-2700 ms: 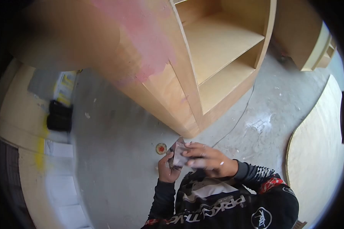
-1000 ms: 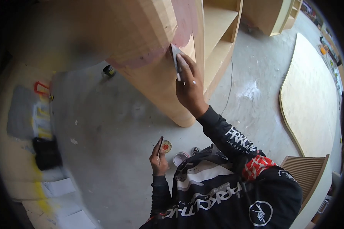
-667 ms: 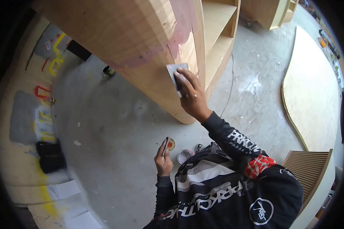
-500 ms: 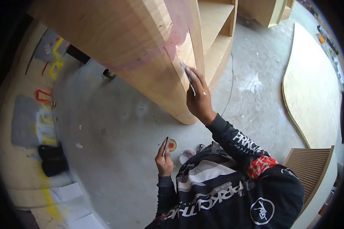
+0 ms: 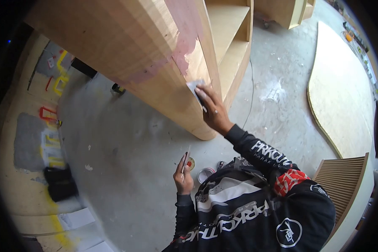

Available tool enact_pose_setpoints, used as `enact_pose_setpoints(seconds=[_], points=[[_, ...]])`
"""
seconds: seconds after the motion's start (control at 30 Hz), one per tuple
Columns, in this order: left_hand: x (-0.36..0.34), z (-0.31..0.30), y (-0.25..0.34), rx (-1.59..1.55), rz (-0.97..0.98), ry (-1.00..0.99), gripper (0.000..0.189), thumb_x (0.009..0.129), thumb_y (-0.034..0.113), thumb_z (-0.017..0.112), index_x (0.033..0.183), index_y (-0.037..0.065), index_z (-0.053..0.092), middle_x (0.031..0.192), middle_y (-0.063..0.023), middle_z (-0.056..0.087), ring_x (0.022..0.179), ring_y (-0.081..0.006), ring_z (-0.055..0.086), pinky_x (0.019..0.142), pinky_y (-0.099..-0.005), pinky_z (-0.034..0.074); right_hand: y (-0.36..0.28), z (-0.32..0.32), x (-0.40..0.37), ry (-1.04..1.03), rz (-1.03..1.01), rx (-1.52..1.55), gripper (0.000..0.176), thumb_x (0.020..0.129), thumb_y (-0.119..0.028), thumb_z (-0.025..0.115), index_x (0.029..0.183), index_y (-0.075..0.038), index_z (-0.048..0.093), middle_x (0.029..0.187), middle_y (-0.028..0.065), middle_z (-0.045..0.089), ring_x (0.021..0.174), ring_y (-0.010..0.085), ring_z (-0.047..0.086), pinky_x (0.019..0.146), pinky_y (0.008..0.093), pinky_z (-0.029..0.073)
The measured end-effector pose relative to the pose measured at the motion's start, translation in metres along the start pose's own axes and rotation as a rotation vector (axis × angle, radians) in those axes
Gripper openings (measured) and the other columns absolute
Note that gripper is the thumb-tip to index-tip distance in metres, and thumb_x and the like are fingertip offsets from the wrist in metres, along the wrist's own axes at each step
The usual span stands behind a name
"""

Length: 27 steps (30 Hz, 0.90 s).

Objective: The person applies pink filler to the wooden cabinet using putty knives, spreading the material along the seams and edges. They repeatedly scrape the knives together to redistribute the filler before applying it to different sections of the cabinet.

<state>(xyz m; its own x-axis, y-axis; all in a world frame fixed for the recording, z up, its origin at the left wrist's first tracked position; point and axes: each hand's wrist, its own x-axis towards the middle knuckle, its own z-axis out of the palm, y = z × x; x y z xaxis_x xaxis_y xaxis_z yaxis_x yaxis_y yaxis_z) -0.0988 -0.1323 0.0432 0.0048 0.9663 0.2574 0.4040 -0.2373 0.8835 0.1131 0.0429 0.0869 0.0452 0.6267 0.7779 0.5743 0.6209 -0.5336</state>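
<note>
My right hand (image 5: 212,110) presses a flat metal scraper (image 5: 195,88) against the curved side of a tall wooden cabinet (image 5: 155,90), just below a patch of pink filler (image 5: 185,33). My left hand (image 5: 183,175) hangs low near my chest and holds a second thin scraper blade (image 5: 186,156) upright by its edge. On the concrete floor right beside that hand sit a small open tin (image 5: 205,174) and its round lid (image 5: 191,163).
The cabinet's open shelves (image 5: 229,29) face right. A thin cable (image 5: 250,96) runs across the floor. A large curved plywood sheet (image 5: 344,84) lies at right, a slatted panel (image 5: 344,180) at lower right. Black bag (image 5: 59,184) and yellow-marked papers at left.
My right hand has gone from my chest up to the cabinet and drawn the scraper down its side below the pink patch. My left hand stays low with its blade.
</note>
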Motion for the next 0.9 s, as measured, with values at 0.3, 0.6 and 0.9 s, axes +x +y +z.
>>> enact_pose_setpoints(seconds=[0.3, 0.6, 0.9], points=[[-0.003, 0.006, 0.011, -0.028, 0.003, -0.051, 0.036, 0.102, 0.017, 0.046, 0.132, -0.002, 0.054, 0.129, -0.0163, 0.062, 0.118, -0.0268, 0.06, 0.1, -0.0356, 0.045, 0.003, -0.032, 0.096, 0.012, -0.353, -0.244, 0.064, 0.075, 0.004, 0.066, 0.135, -0.018, 0.054, 0.136, 0.0071, 0.053, 0.131, 0.0323, 0.046, 0.108, 0.0453, 0.041], [-0.01, 0.002, 0.001, -0.428, -0.181, 0.118, 0.039, 0.101, 0.021, 0.051, 0.13, -0.005, 0.052, 0.126, -0.0175, 0.061, 0.116, -0.0256, 0.058, 0.102, -0.0389, 0.042, 0.029, -0.011, 0.048, -0.1, -0.28, -0.172, 0.066, 0.076, 0.007, 0.059, 0.137, -0.018, 0.051, 0.141, 0.0056, 0.049, 0.133, 0.0302, 0.043, 0.112, 0.0459, 0.037], [0.041, -0.006, 0.051, -1.355, -0.743, 0.168, 0.032, 0.092, 0.014, 0.053, 0.122, 0.007, 0.06, 0.114, -0.0051, 0.067, 0.095, -0.0208, 0.067, 0.069, -0.0356, 0.053, -0.027, -0.055, -0.016, -0.233, 0.097, 0.355, 0.067, 0.075, 0.018, 0.051, 0.136, -0.009, 0.051, 0.132, 0.0186, 0.055, 0.12, 0.0357, 0.055, 0.1, 0.0396, 0.046]])
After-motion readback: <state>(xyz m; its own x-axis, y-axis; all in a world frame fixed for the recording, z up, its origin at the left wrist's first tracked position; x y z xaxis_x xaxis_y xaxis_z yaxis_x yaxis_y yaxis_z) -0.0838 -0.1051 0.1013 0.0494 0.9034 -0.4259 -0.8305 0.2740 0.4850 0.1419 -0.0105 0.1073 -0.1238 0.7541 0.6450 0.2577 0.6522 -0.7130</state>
